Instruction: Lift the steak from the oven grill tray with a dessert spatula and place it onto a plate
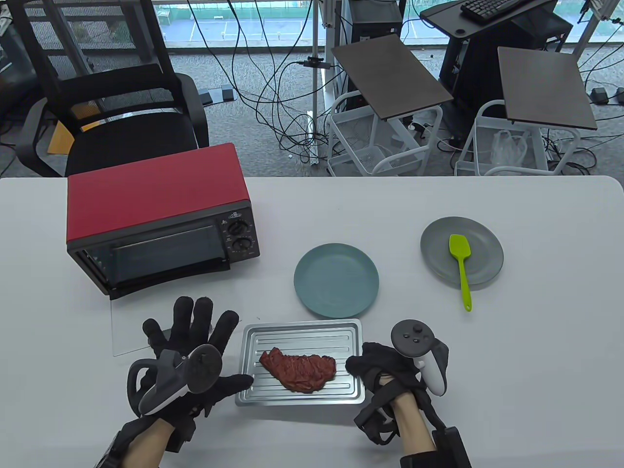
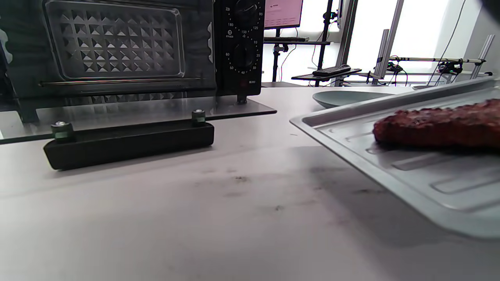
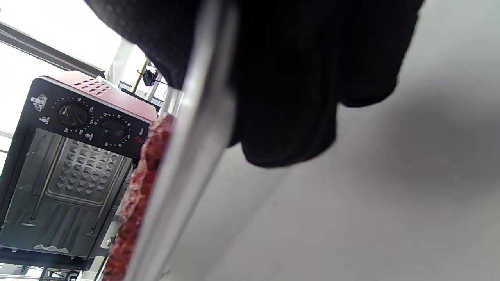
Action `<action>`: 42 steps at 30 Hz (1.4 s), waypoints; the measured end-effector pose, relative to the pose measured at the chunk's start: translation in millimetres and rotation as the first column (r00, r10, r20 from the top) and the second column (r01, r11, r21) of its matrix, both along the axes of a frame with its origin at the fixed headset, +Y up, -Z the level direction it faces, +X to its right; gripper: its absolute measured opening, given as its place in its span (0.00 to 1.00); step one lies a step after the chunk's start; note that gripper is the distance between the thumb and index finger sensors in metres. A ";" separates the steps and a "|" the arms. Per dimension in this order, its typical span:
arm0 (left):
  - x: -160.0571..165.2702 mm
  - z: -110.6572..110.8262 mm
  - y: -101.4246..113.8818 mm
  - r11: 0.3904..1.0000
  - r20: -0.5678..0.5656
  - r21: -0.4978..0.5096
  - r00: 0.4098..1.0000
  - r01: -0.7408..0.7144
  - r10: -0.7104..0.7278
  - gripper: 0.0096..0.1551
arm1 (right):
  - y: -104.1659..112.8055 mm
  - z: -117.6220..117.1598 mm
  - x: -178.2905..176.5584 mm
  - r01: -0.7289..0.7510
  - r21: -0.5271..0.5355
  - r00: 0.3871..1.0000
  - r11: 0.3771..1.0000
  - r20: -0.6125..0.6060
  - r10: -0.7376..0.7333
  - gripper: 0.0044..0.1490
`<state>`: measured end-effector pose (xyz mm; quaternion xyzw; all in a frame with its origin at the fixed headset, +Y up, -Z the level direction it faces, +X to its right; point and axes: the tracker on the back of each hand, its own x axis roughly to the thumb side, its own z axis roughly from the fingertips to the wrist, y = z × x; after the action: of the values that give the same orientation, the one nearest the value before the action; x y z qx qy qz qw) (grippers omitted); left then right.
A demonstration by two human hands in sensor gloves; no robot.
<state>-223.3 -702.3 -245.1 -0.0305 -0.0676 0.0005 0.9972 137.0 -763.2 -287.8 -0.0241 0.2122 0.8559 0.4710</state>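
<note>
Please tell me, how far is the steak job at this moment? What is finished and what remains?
Done: the tray with the steak sits on the table outside the oven, whose door is open. In hand: the right hand grips the tray's right rim; the left hand lies open beside its left edge. Left: the green spatula lies untouched on the grey plate, and the blue plate is bare.

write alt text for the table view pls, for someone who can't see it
Two gloved hands flank a metal oven tray holding a steak on a white table; the right hand grips the tray's right edge, the left hand lies spread beside its left edge. Behind sit an empty teal plate, a green spatula on a grey plate, and a red toaster oven.
</note>
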 end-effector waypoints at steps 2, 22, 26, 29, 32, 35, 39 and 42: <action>0.8 -0.1 0.4 1.000 0.006 -0.009 1.000 0.004 -0.004 0.71 | -4.2 -1.1 -1.2 0.011 -0.017 1.000 1.000 -0.019 -0.011 0.25; -7.7 -1.2 -6.3 0.996 -0.034 -0.081 0.999 -0.025 0.023 0.70 | 1.4 -0.6 -4.1 -0.261 -0.030 0.964 0.965 -0.048 0.260 0.25; -7.7 -1.0 -7.3 0.998 -0.035 -0.056 0.999 -0.042 0.041 0.69 | 4.0 0.4 -4.6 -0.317 -0.008 0.948 0.948 -0.034 0.316 0.30; -8.5 -1.4 -7.7 0.996 -0.032 -0.055 0.997 -0.069 0.068 0.69 | 4.6 0.5 -3.7 -0.333 -0.014 0.942 0.943 -0.032 0.333 0.31; -8.6 -1.4 -7.6 0.996 -0.031 -0.056 0.997 -0.072 0.070 0.68 | 5.1 0.5 -2.4 -0.350 -0.020 0.937 0.937 -0.027 0.349 0.30; -8.4 -1.6 -7.8 0.995 -0.027 -0.055 0.997 -0.079 0.078 0.68 | 5.4 0.4 -1.0 -0.341 -0.026 0.940 0.940 -0.025 0.341 0.32; -8.3 -1.9 -8.0 0.995 -0.021 -0.055 0.996 -0.086 0.085 0.68 | 7.5 0.9 -1.3 -0.371 -0.012 0.928 0.928 -0.026 0.371 0.34; -8.8 -1.5 -7.6 0.994 -0.018 -0.050 0.996 -0.093 0.092 0.68 | 9.1 1.7 -2.0 -0.407 0.003 0.913 0.914 -0.016 0.407 0.36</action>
<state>-232.1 -709.9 -246.6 -0.0526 -0.0611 0.0486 0.9956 135.1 -754.1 -286.0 -0.0610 0.2063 0.9353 0.2811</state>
